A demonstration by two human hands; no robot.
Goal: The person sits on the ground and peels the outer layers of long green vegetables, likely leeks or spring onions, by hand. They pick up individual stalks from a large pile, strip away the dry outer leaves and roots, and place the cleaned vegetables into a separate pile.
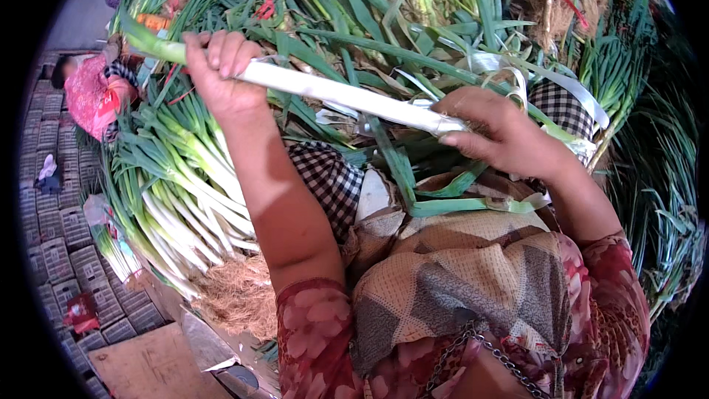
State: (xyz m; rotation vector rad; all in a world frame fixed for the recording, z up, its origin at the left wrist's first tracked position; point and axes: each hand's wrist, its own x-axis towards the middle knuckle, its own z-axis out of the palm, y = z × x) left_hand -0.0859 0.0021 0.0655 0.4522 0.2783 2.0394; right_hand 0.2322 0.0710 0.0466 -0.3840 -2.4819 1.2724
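One long leek-like green onion [332, 92] stretches across in front of me, its white shaft bare and smooth. My left hand [227, 69] is wrapped around it near the green end. At the root end, the thumb and fingers of my right hand [493, 127] grip the stalk; the roots are mostly hidden by that hand. Below the stalk, a loose green leaf [454, 208] lies across my lap on the checked apron [460, 282]. Peeled leaf scraps and a pale strip [565, 91] lie around my right forearm.
A pile of green onions [188, 177] with white shafts and brown roots [238, 293] lies to my left. More onions tied with red string [271, 3] are heaped ahead, and dark green leaves [659, 177] fill the right. Another person [94, 91] is at far left. A brown board [155, 363] lies lower left.
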